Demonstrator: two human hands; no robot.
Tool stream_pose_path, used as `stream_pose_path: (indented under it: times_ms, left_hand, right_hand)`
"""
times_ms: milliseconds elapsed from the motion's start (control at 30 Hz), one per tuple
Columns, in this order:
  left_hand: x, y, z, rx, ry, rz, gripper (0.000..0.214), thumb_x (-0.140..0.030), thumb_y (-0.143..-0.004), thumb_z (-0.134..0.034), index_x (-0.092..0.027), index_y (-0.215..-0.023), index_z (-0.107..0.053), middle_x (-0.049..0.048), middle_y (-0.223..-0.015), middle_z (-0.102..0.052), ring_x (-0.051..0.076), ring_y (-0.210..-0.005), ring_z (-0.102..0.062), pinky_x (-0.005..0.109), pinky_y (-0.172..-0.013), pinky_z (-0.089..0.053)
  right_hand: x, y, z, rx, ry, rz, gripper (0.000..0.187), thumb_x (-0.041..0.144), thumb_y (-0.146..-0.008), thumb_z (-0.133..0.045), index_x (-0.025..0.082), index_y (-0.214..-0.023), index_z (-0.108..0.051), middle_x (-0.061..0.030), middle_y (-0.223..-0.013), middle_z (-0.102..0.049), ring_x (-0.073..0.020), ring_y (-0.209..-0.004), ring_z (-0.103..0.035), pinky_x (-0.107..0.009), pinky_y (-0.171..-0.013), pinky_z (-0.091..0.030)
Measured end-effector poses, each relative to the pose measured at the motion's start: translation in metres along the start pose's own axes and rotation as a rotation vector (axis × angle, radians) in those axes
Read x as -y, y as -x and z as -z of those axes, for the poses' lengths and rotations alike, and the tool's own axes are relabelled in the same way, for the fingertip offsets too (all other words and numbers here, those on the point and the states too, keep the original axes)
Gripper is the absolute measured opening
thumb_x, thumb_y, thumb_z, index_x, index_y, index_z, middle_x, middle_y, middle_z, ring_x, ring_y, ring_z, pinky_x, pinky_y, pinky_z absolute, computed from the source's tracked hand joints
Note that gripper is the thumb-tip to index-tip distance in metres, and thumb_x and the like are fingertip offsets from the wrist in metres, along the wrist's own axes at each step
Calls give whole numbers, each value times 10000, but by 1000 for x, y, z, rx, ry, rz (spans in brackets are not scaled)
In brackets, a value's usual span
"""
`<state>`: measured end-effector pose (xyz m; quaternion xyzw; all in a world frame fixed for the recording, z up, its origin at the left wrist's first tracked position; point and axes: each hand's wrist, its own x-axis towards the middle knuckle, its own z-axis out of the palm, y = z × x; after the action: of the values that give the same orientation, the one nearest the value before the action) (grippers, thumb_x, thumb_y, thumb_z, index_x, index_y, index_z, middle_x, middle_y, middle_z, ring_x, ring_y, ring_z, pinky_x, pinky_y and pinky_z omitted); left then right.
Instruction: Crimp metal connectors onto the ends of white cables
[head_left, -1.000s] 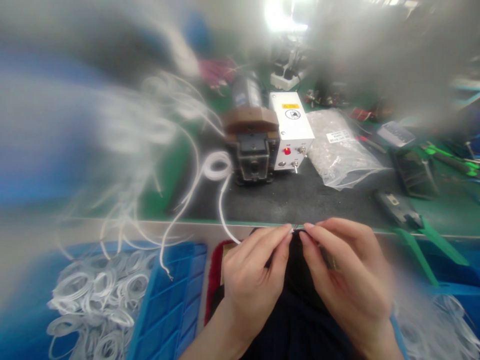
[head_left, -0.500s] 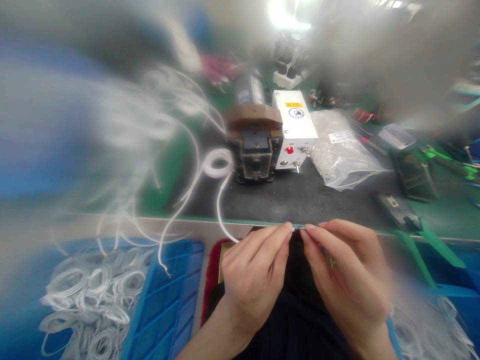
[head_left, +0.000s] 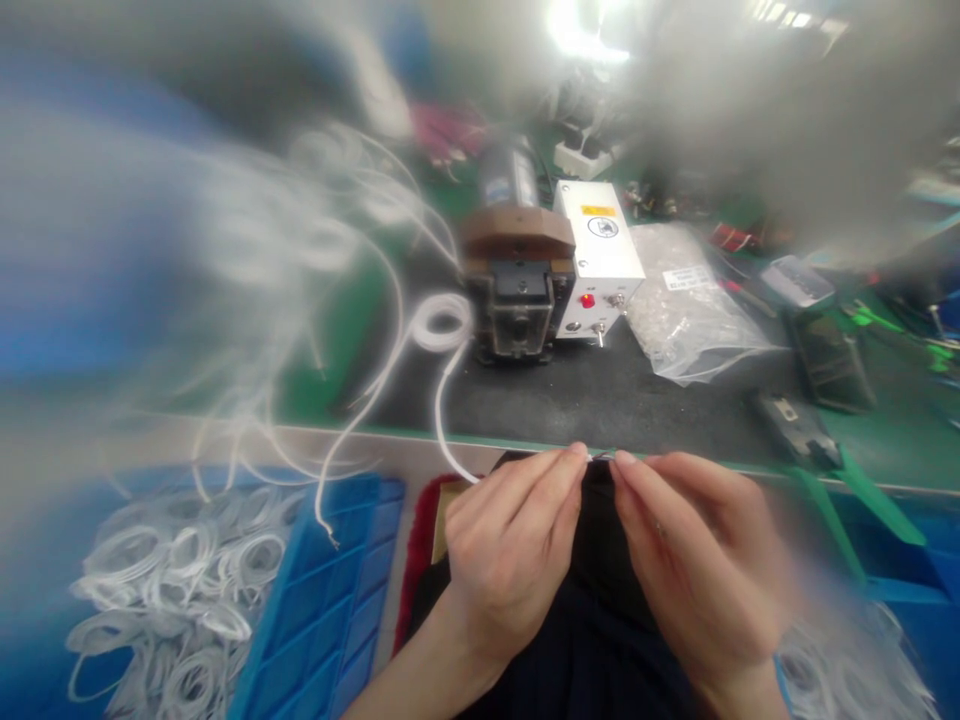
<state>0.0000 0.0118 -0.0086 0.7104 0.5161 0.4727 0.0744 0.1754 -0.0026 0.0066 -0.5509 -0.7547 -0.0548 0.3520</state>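
Note:
My left hand [head_left: 510,550] pinches the end of a white cable [head_left: 442,415] just below the bench edge, thumb and forefinger pressed together. My right hand [head_left: 694,555] is closed in a pinch right beside it, its fingertips meeting the left hand's on the thin wire ends at the cable's tip. The cable runs up from my left hand to a small white coil [head_left: 441,325] lying on the dark mat. That coil sits just left of a small bench machine [head_left: 517,290] with a white control box [head_left: 604,255] showing a red light.
A blue bin [head_left: 330,600] at lower left holds several coiled white cables [head_left: 172,590]. More loose white cables [head_left: 300,300] hang at left, blurred. A clear plastic bag [head_left: 686,305] of small parts lies right of the machine. Dark tools [head_left: 825,355] and green-handled pieces [head_left: 855,490] lie at right.
Both hands stay pinched together on the cable tip and have sunk slightly in the picture. The view has drifted a little, shifting the machine to the right.

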Motion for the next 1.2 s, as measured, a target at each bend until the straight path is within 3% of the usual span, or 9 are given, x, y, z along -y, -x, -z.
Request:
stream_pose_path:
  times_ms: [300, 567, 733, 900, 1067, 1200]
  left_hand:
    - [3, 5, -1, 25, -41, -20, 324, -80, -959, -791, -191, -1264, -797, 44, -1168, -858, 212, -971, -831, 295, -895, -649]
    - [3, 3, -5, 11, -24, -27, 307, -75, -955, -793, -177, -1245, -801, 50, -1162, -859, 205, -970, -827, 285, -900, -635]
    - [-3, -1, -4, 23, 132, 95, 241, -72, -971, -776, -197, -1174, -808, 19, -1110, -856, 168, -956, -811, 263, -911, -617]
    - [-5, -5, -1, 102, 347, 251, 196, -86, -1001, -750, -225, -1133, -795, -2, -1072, -823, 141, -959, -776, 240, -906, -601]
    - [-4, -8, 1, 195, 504, 394, 157, -153, -1035, -732, -263, -1137, -780, -1, -1066, -782, 152, -973, -748, 253, -878, -591]
    - [-4, -9, 3, 203, 611, 472, 110, -178, -1043, -726, -262, -1088, -780, -1, -1026, -761, 154, -947, -733, 248, -857, -578]
  right_hand:
    - [-3, 9, -4, -14, -25, -34, 630, 44, -949, -794, 430, -1437, -696, -29, -1184, -729, -236, -921, -736, -377, -786, -601]
    - [-1, -3, -1, -39, -98, -23, 413, 30, -925, -817, 307, -1227, -766, -34, -1140, -714, -192, -918, -704, -329, -805, -592]
    - [9, -18, -2, 23, -543, -301, 168, 88, -970, -769, 247, -1018, -741, -24, -1034, -700, -177, -915, -704, -304, -796, -575]
    - [12, -24, -4, 155, -868, -596, 132, 178, -1018, -736, 223, -896, -714, -4, -938, -677, -142, -793, -668, -241, -688, -552]
    - [10, -24, -6, 185, -1035, -670, 127, 221, -1024, -750, 210, -900, -728, 11, -891, -666, -114, -700, -651, -219, -651, -551]
    - [10, -23, -7, 194, -1038, -649, 108, 219, -1040, -738, 213, -932, -734, 16, -916, -662, -95, -701, -644, -198, -658, -541]
